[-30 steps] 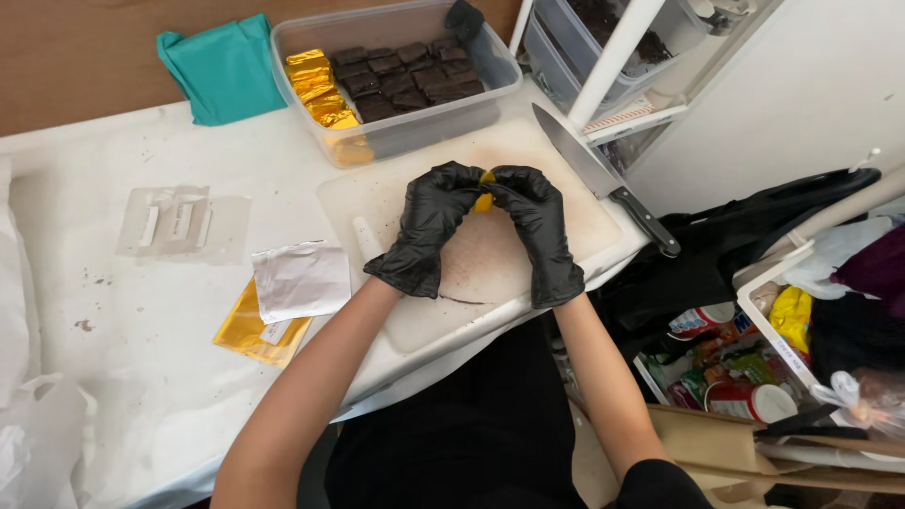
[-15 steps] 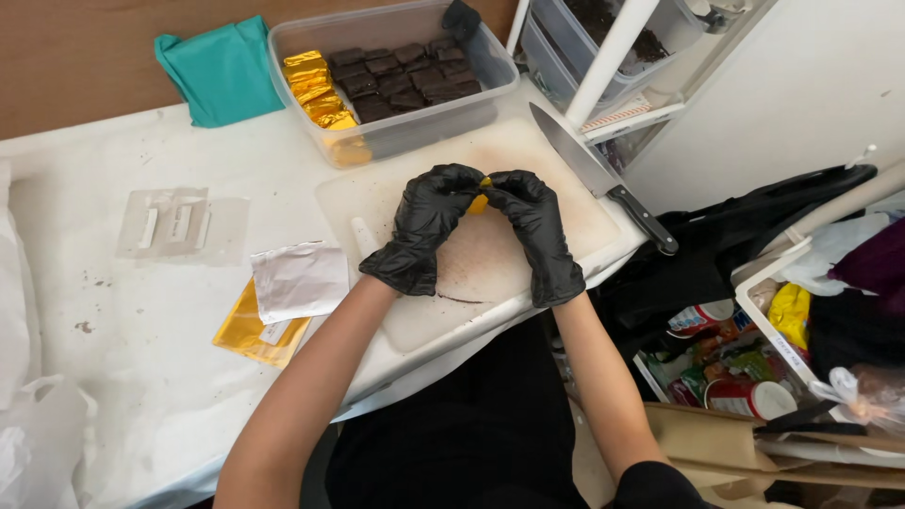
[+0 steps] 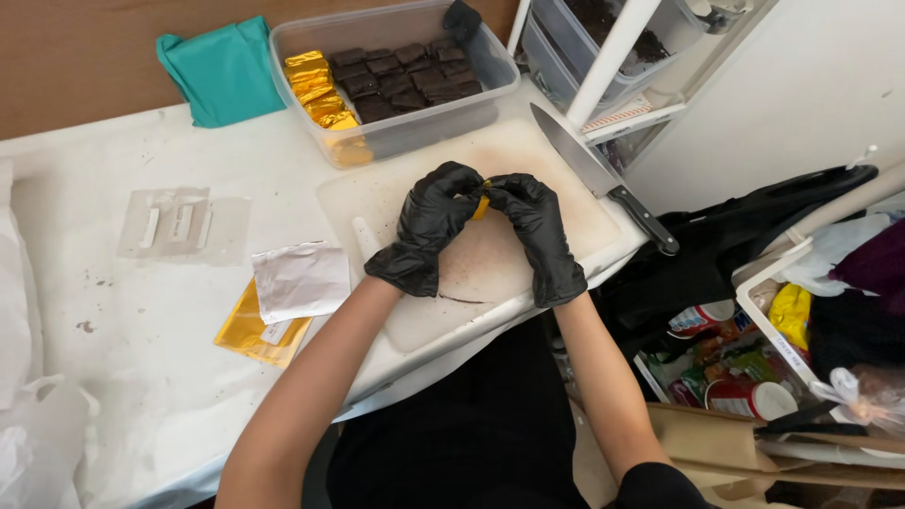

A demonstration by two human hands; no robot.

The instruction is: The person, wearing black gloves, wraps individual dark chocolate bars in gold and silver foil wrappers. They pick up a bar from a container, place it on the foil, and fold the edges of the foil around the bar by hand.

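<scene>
Head view. A small gold-wrapped piece [image 3: 482,203] is pinched between two black-gloved hands above the white cutting board [image 3: 528,273], near the board's centre. The left hand [image 3: 429,226] is closed on it from 9 o'clock, the right hand [image 3: 537,231] from 3 o'clock; the fingertips of both meet around it, so only a sliver of gold shows between them.

Risk, as judged: the piece is small and the gloves are smooth, so it may slip from the pinch and drop onto the board; too hard a squeeze may crush what lies inside the foil or tear the foil.

Also listed: a chef's knife [image 3: 603,179] at 2 o'clock of the hands, blade on the board's corner, handle over its edge; a clear plastic tub [image 3: 405,123] at 12 o'clock, holding dark brown squares [image 3: 405,80] and gold-wrapped pieces [image 3: 319,90]; loose gold foil sheets [image 3: 247,335] under a white paper [image 3: 300,280] at 9 o'clock; a teal cloth [image 3: 222,71] at 11 o'clock.
</scene>
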